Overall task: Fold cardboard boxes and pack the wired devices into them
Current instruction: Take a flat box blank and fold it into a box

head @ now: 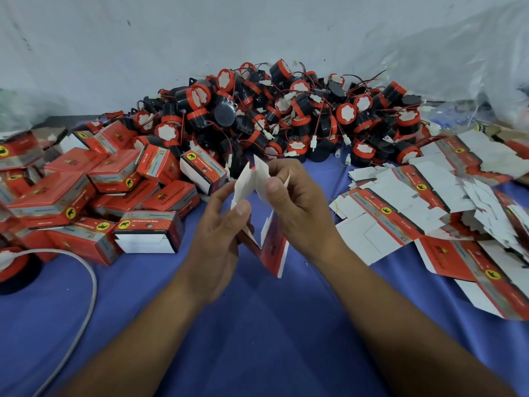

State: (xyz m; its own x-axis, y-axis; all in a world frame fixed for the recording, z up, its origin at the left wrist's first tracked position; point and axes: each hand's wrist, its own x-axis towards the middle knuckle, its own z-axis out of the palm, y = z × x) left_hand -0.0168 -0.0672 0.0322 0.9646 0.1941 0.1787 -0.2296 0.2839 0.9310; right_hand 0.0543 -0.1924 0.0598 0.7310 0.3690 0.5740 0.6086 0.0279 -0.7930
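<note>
Both hands hold one unfolded red-and-white cardboard box blank (pixel 273 247) upright above the blue table cover. My left hand (pixel 220 222) pinches its left white flap between thumb and fingers. My right hand (pixel 294 202) grips the upper right flap, thumb on the near side. White flaps stick up between the hands. A big heap of black-and-red round wired devices (pixel 286 116) lies behind, against the wall. Flat box blanks (pixel 429 213) are strewn on the right.
Several folded red boxes (pixel 86 190) are piled on the left, some with open ends. A white cable (pixel 86 282) curves across the blue table cover (pixel 257 325) at lower left, beside a lone device (pixel 14 267). Clear plastic bags (pixel 458 53) stand at back right.
</note>
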